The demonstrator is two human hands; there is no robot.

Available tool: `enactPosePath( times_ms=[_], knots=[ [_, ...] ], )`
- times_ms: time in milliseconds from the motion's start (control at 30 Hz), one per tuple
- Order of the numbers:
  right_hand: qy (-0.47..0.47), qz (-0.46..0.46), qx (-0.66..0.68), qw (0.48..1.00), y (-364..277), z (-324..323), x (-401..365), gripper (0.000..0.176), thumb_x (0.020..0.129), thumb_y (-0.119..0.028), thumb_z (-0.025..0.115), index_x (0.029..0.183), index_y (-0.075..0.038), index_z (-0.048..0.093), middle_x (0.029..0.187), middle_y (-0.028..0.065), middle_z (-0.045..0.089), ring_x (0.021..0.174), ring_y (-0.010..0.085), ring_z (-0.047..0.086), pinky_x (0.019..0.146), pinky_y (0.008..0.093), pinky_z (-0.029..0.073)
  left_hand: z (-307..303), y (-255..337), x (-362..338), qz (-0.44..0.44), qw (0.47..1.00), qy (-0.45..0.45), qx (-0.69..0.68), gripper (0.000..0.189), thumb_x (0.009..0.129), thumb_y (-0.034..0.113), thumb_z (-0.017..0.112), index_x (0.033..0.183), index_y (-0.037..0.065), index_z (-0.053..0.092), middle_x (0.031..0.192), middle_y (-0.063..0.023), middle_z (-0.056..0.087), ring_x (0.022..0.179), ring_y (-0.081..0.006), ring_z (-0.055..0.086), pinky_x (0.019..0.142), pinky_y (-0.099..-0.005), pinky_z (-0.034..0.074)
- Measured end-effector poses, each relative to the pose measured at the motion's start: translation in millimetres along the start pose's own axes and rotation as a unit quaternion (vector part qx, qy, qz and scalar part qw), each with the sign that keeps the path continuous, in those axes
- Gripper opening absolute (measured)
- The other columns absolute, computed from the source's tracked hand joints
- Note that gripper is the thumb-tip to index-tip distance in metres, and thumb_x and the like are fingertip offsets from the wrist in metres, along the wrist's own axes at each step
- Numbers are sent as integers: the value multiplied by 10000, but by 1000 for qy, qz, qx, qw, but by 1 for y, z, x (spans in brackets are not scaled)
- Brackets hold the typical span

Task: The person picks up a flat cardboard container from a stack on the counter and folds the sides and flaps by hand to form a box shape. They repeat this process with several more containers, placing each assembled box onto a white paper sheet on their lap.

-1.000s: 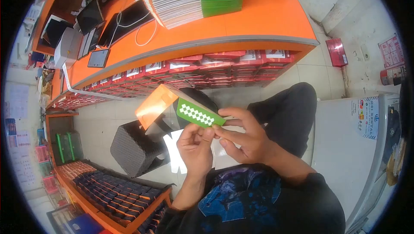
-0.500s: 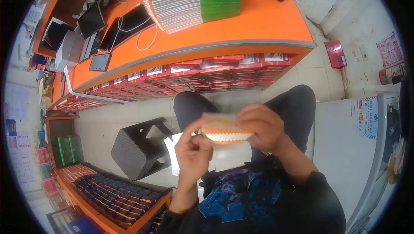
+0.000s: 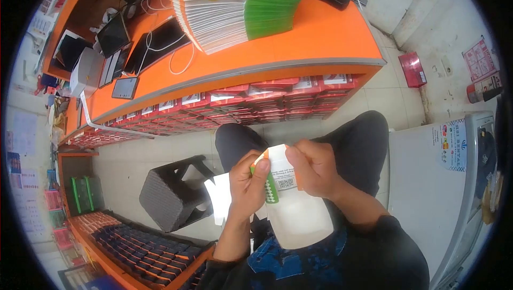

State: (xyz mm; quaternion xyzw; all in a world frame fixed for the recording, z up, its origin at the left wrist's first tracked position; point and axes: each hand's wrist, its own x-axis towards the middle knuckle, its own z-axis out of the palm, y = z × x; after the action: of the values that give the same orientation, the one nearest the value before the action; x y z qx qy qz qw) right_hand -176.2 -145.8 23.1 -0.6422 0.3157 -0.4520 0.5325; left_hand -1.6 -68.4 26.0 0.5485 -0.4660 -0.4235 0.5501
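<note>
Above my lap, both hands grip a small carton [image 3: 281, 171] with white, orange and green faces and printed text. My left hand [image 3: 249, 187] is closed on its left edge, thumb on the green and orange side. At the right edge, my right hand [image 3: 315, 168] pinches the upper part. A pale, blank white piece [image 3: 300, 218] extends below the printed panel; whether it is joined to the carton I cannot tell. More white card [image 3: 220, 196] lies left of my left hand.
An orange desk [image 3: 320, 39] bears fanned green and white cartons [image 3: 272, 4], a phone [image 3: 125, 88] and cables. Red boxes [image 3: 256, 98] fill its underside. A black stool [image 3: 171, 191] stands left, a white fridge [image 3: 422, 183] right, a box rack [image 3: 144, 244] lower left.
The carton has turned from a flat edge-on view with a zigzag orange and white side to its printed face. My hands now grip its upper sides, and the blank white piece shows below.
</note>
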Motion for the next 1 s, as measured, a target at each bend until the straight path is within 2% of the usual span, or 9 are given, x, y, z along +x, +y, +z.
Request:
enactPosePath(
  times_ms=[133,200,333,533,667,733,833,900,1000],
  knots=[
    [52,-62,-93,992,9,-2,1,359,1096,-166,693,784,-18,594,602,80,517,543,100,492,511,359,396,2,-25,-17,-82,996,0,-38,339,1166,234,567,1074,-47,732,1020,-88,707,925,-168,648,815,-321,514],
    [52,25,-42,997,11,-2,7,364,1115,-206,669,804,-25,611,629,108,577,539,143,546,522,357,429,2,-12,-22,-162,979,-41,113,331,1173,227,548,1146,-42,739,1086,-91,715,955,-184,659,819,-329,523],
    [23,93,40,995,28,5,0,378,1133,-233,633,823,-18,629,652,129,606,562,177,590,552,352,468,-4,-22,-19,-13,998,55,34,355,1189,250,533,1296,-30,723,1111,-42,758,975,-93,659,881,-271,511],
    [-63,6,-106,992,24,-9,-1,368,1143,-304,614,975,-3,743,696,112,704,679,145,714,621,387,540,-8,-27,-11,-94,995,17,4,445,1197,344,530,1164,-30,769,1051,-55,738,965,-84,613,840,-287,504],
    [-42,237,177,954,31,-6,1,364,1145,-323,579,1206,-15,762,1011,82,793,922,172,753,861,367,582,-17,-22,-4,-135,987,-8,83,315,1169,276,590,1112,-22,674,1031,-60,706,990,-110,609,903,-297,518],
    [-49,319,326,889,36,-4,-3,392,1143,-324,568,1309,-14,739,1163,81,793,1047,171,742,977,360,574,-2,-2,10,106,983,117,93,159,1109,73,630,1237,10,557,1225,-112,633,1121,-142,600,922,-290,499],
    [-176,428,375,803,35,-4,-13,540,1116,-340,583,1532,6,570,1472,90,653,1335,175,598,1167,377,457,4,17,21,178,969,153,73,409,1023,-37,645,1318,73,384,1375,-180,490,1245,-203,551,1000,-365,539],
    [-194,362,316,856,22,-14,-3,527,1109,-327,587,1517,5,579,1436,81,664,1308,169,605,1140,369,469,2,26,27,213,965,144,56,504,1028,13,666,1405,90,341,1498,-206,410,1293,-276,570,1117,-485,525],
    [-120,176,128,969,-21,-49,28,404,1101,-242,565,1424,-3,613,1280,65,680,1187,164,629,1028,360,515,-1,43,42,316,939,132,-1,588,1047,74,688,1496,94,309,1572,-205,381,1348,-322,583,1123,-477,518]
  ],
)
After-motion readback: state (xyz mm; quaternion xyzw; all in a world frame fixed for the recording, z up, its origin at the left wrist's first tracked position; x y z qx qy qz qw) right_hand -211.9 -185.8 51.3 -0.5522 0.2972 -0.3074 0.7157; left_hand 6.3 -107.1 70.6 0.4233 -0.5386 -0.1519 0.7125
